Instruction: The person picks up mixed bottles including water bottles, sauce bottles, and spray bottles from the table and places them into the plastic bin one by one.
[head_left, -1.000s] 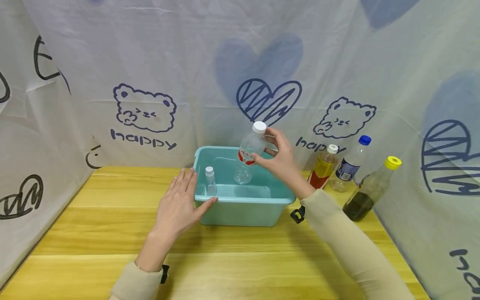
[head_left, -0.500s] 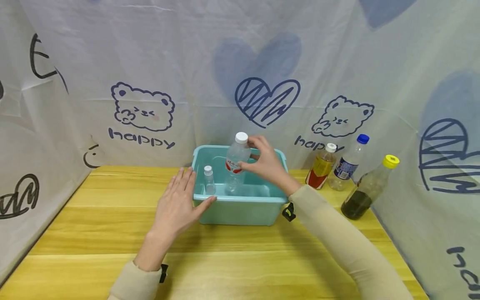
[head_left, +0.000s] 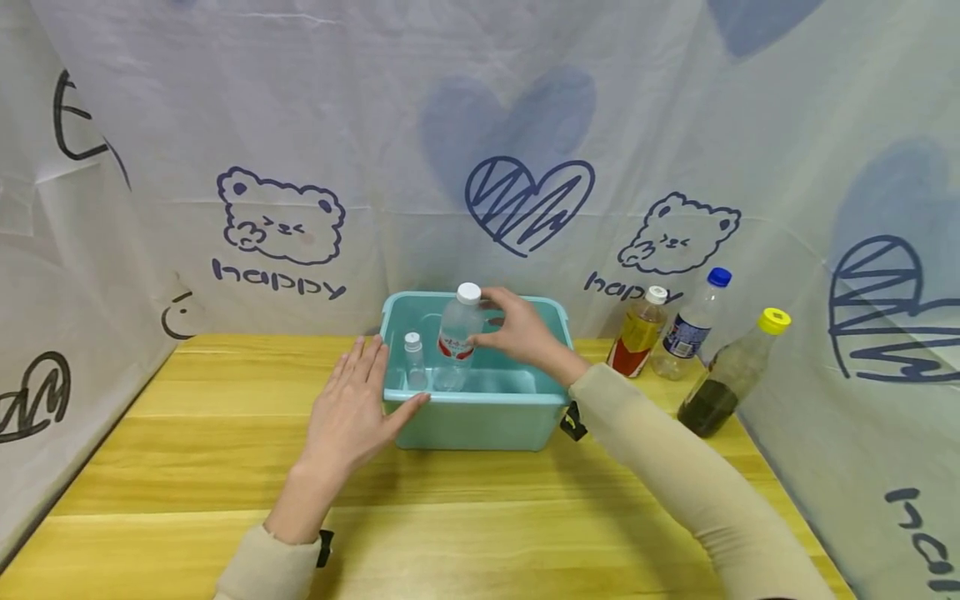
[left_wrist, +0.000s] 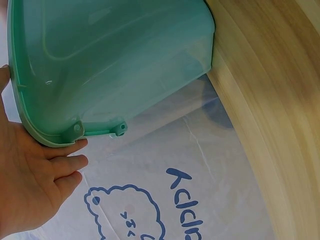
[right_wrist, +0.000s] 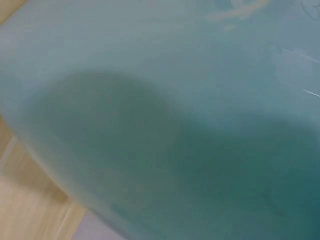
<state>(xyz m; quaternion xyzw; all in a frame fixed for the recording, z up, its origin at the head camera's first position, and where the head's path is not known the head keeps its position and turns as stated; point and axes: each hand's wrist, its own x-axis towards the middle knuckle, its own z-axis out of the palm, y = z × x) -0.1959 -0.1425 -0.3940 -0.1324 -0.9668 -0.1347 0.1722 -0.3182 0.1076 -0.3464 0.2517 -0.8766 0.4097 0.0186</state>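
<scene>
My right hand (head_left: 517, 330) grips a clear plastic bottle (head_left: 456, 340) with a white cap and a red-and-white label. The bottle stands nearly upright inside a light green plastic tub (head_left: 480, 423), toward its left half. Just left of it a smaller clear bottle (head_left: 415, 362) with a white cap stands in the tub. My left hand (head_left: 352, 406) rests with straight fingers at the tub's left rim, thumb over the front corner. In the left wrist view, the fingers (left_wrist: 68, 165) lie against the outside of the tub wall (left_wrist: 115, 65). The right wrist view shows mostly blurred tub wall (right_wrist: 150, 150).
Right of the tub stand a bottle with yellow-and-red label (head_left: 634, 335), a blue-capped clear bottle (head_left: 686, 335) and a yellow-capped bottle of dark liquid (head_left: 712, 400). All are on a wooden table (head_left: 480, 517). A printed white curtain (head_left: 375, 125) hangs behind and at both sides.
My right hand has moved left and down with the bottle, bringing it deeper into the tub and close beside the small bottle. The left hand has stayed at the rim.
</scene>
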